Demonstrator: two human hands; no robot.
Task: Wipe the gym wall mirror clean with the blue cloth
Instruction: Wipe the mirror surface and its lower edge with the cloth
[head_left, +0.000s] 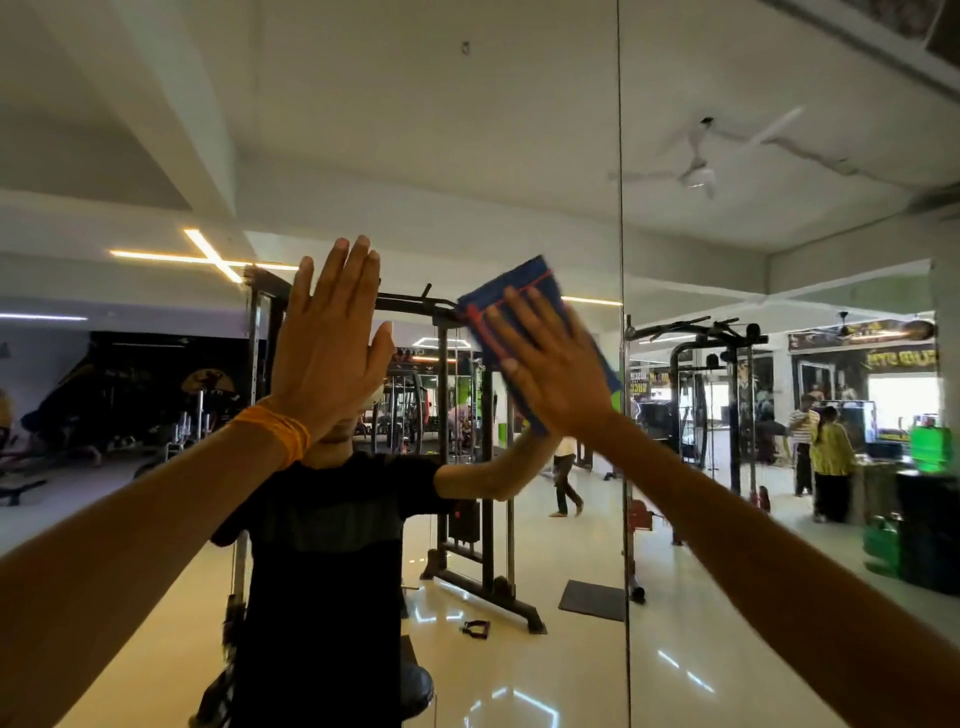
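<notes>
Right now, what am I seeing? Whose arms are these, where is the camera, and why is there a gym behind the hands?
There is no robot here. These are a person's two bare arms, filmed by one camera worn on their head and looking forward. They face a mirror, so the gym, with its machine and fan, is only a reflection. The left hand, with an orange band at the wrist, seems to rest flat on the glass, fingers straight. The right hand presses the cloth flat against the mirror with straight fingers. Nothing is gripped.
</notes>
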